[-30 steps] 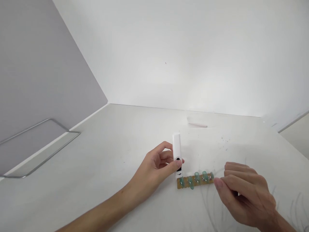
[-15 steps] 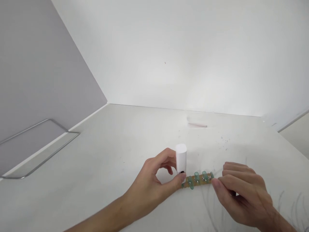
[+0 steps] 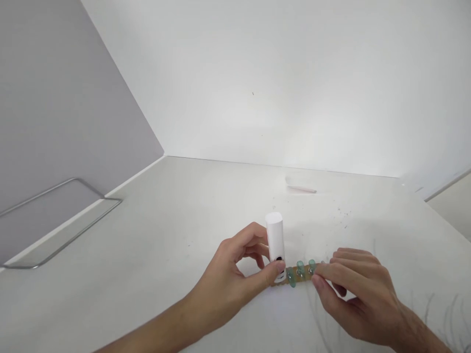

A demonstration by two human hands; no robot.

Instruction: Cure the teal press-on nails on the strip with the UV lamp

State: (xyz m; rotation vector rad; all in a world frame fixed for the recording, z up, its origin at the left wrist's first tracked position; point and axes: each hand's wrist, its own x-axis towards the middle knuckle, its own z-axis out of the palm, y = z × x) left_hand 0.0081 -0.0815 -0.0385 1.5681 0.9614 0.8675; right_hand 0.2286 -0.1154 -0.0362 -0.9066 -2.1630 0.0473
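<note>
My left hand [image 3: 239,274] is closed around a small white stick-shaped device [image 3: 275,240] with a black button, held nearly upright with its lower end at the left end of a tan strip [image 3: 300,273]. The strip lies on the white table [image 3: 184,220] and carries several green press-on nails. My right hand [image 3: 353,294] rests at the strip's right end, its thumb and forefinger pinched on that end. The strip's left and right ends are hidden by my fingers.
A bent metal wire frame [image 3: 62,215] lies at the left against the grey wall. A thin pinkish stick under clear wrap [image 3: 301,188] lies farther back on the table. Small dark specks [image 3: 342,215] and faint pencil marks show at the right.
My left hand tipped the white device from lying slanted to nearly upright over the strip's left end. My right hand slid left onto the strip's right end.
</note>
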